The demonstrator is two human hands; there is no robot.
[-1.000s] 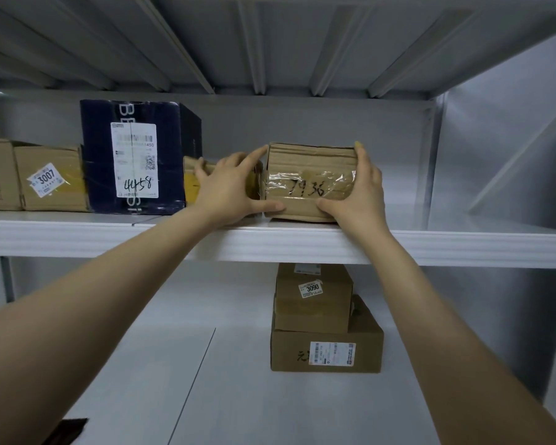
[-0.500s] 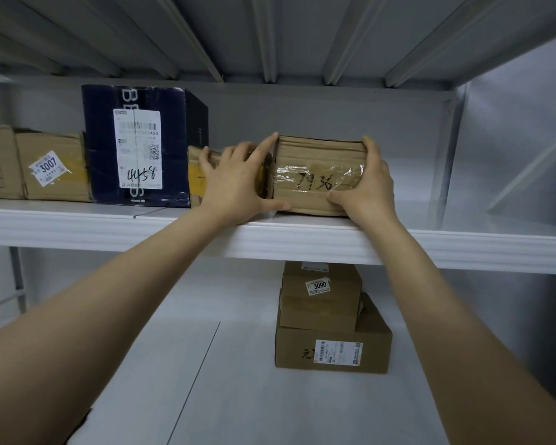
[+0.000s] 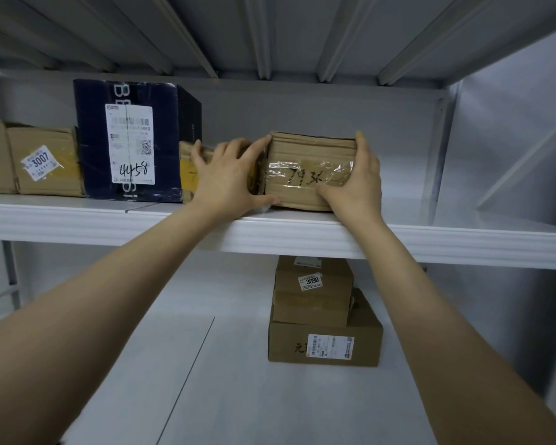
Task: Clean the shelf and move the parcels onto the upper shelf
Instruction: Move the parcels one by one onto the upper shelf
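On the upper shelf (image 3: 430, 239) we bracket the parcel (image 3: 305, 155) (marked 7936): left hand (image 3: 228, 181) flat, fingers straight against its left end, right hand (image 3: 357, 184) curled round its right end. Its long axis runs along the shelf edge, so we judge a level push back seats it.

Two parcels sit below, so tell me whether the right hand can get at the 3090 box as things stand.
Probably yes, once freed: the right hand holds the taped parcel on the upper shelf; the 3090 box sits just below, topmost, its front unobstructed.
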